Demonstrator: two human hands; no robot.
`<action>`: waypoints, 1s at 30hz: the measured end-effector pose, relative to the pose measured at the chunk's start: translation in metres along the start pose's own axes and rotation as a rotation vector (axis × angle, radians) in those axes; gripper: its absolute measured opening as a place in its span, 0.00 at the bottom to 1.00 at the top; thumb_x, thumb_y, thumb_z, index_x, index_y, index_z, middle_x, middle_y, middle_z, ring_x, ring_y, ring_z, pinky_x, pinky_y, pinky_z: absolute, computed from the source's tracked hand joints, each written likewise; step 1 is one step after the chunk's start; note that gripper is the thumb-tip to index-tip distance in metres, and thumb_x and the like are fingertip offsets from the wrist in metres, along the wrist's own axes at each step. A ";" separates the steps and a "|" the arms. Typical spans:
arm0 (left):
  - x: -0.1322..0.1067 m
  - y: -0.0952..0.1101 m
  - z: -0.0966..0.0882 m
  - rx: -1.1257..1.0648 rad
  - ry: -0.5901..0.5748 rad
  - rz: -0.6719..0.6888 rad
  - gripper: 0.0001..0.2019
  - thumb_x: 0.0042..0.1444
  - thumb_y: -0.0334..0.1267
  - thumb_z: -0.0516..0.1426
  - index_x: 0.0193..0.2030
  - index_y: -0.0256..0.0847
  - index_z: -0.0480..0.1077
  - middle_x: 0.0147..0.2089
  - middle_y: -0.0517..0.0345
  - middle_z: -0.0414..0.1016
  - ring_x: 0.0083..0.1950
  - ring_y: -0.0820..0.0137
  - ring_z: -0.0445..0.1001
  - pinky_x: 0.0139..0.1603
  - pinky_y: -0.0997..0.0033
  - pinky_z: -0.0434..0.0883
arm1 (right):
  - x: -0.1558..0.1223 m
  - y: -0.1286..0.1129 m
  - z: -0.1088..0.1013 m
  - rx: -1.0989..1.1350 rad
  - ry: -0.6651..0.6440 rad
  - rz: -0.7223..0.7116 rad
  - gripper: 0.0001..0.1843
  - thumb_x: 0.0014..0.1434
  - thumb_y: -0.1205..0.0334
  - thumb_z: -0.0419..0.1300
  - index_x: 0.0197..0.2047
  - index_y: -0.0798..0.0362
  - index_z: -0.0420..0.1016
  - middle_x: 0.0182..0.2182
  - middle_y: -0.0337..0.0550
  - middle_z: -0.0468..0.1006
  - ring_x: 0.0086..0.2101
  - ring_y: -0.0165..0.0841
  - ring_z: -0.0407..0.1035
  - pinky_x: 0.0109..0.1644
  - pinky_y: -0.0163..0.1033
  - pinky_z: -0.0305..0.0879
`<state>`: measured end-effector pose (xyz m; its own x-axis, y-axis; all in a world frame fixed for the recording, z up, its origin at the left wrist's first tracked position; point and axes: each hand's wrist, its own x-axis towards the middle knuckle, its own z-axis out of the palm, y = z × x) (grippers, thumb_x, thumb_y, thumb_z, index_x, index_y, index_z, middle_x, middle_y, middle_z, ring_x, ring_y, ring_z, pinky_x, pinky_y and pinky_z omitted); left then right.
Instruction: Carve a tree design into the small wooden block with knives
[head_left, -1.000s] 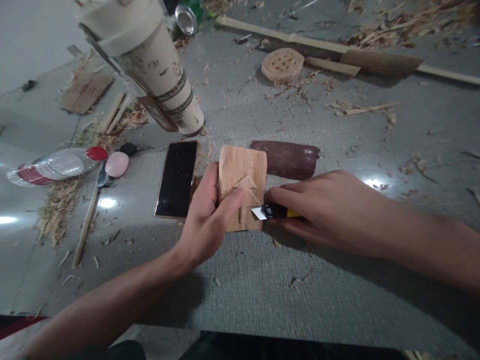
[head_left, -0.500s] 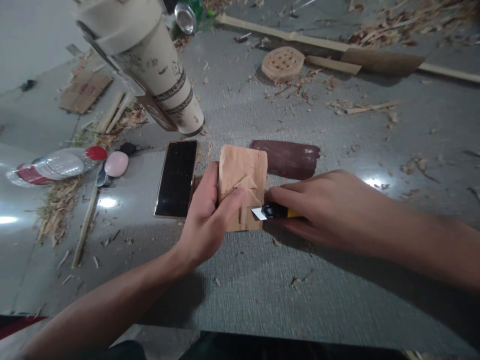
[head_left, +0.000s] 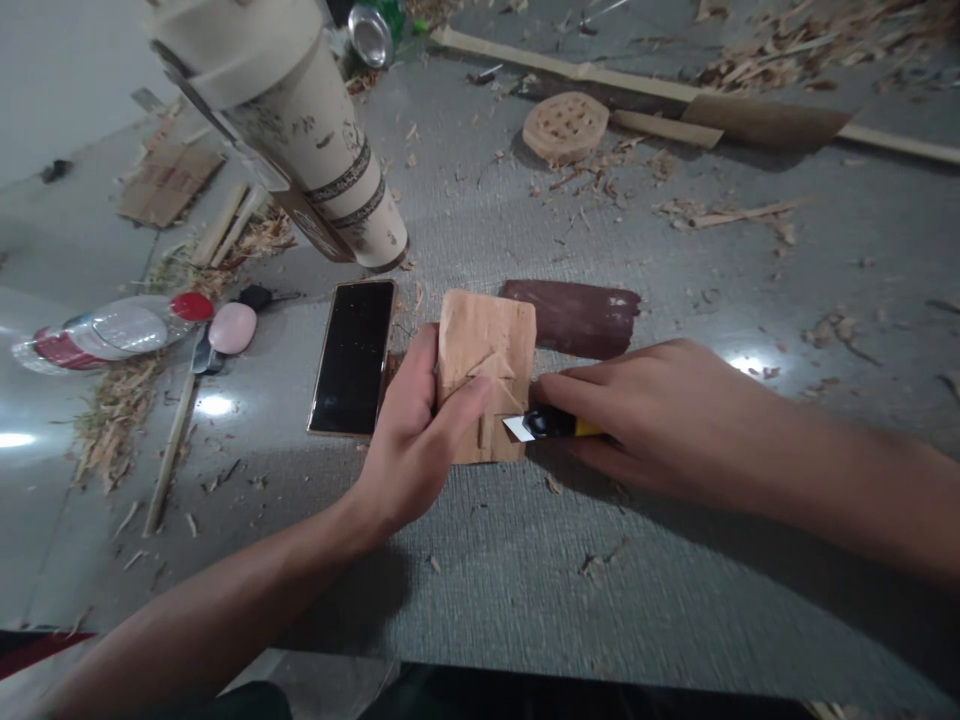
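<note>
My left hand (head_left: 416, 430) grips a small flat wooden block (head_left: 487, 325) by its left side, thumb pressed across its face. A raised, arrow-like shape is carved into the wood, partly under the thumb. My right hand (head_left: 645, 410) is wrapped round a utility knife (head_left: 551, 423) with a black front and a yellow body. Its short bright blade lies against the lower right part of the block. A dark reddish-brown strip (head_left: 577, 320) rests on the table just behind the block. Most of the knife's handle is hidden in my right fingers.
Left of my hands lies a phone (head_left: 352, 360), with a tall patterned tumbler (head_left: 307, 140) behind it. A red-capped plastic bottle (head_left: 112, 332) is farther left. At the back are a carved octagonal wooden piece (head_left: 566, 127), a long wooden strip (head_left: 555, 65) and scattered shavings (head_left: 795, 60).
</note>
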<state>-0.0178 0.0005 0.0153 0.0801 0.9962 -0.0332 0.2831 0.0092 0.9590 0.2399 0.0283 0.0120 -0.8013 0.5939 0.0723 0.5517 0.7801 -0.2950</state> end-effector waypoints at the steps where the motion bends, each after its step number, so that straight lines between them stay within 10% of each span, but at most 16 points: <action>1: 0.000 0.000 0.000 -0.008 -0.003 -0.005 0.08 0.72 0.44 0.65 0.52 0.45 0.77 0.47 0.55 0.81 0.51 0.57 0.79 0.51 0.58 0.81 | 0.000 0.000 0.000 -0.001 0.009 0.000 0.08 0.69 0.64 0.68 0.46 0.46 0.72 0.32 0.36 0.85 0.26 0.36 0.74 0.31 0.45 0.38; 30: -0.001 0.000 0.002 -0.074 -0.028 -0.007 0.08 0.73 0.42 0.65 0.55 0.46 0.76 0.47 0.56 0.82 0.47 0.59 0.80 0.45 0.61 0.81 | -0.001 -0.004 -0.002 -0.028 -0.052 0.031 0.08 0.72 0.67 0.63 0.51 0.46 0.71 0.34 0.37 0.84 0.27 0.38 0.75 0.32 0.47 0.43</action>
<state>-0.0155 -0.0011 0.0146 0.1051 0.9933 -0.0472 0.2127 0.0239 0.9768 0.2390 0.0251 0.0152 -0.7944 0.6072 0.0136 0.5819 0.7674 -0.2692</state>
